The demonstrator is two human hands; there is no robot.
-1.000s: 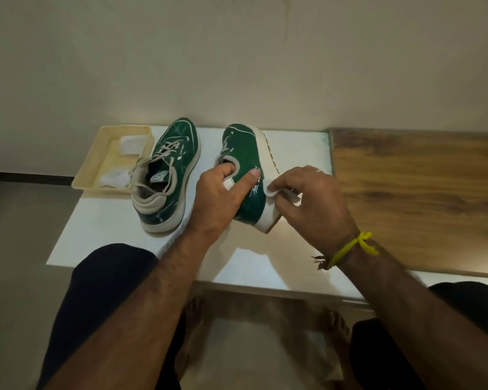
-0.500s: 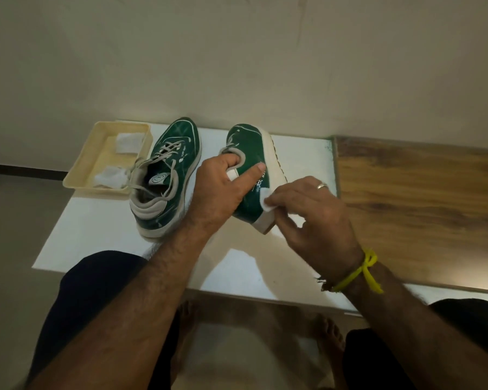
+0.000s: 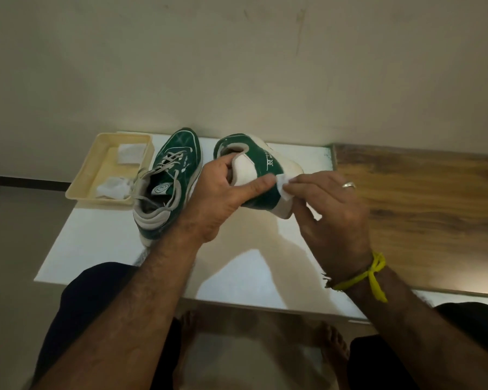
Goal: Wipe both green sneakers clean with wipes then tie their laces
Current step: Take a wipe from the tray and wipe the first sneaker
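Left hand (image 3: 220, 192) grips the tilted right sneaker (image 3: 261, 175) by its heel; right hand (image 3: 333, 209) fingers pinch a wipe (image 3: 284, 187) against its side, on a white table (image 3: 96, 243).

tray (image 3: 79, 190): on the desk's (image 3: 102, 249) far left corner, just left of the flat sneaker
wipes (image 3: 112, 187): two in the tray, one behind the other
flat sneaker (image 3: 178, 161): on the desk, toe toward the wall
tilted sneaker (image 3: 262, 175): right of the flat sneaker, between left hand (image 3: 223, 198) and right hand (image 3: 333, 212)
wooden board (image 3: 423, 209): right of the tilted sneaker
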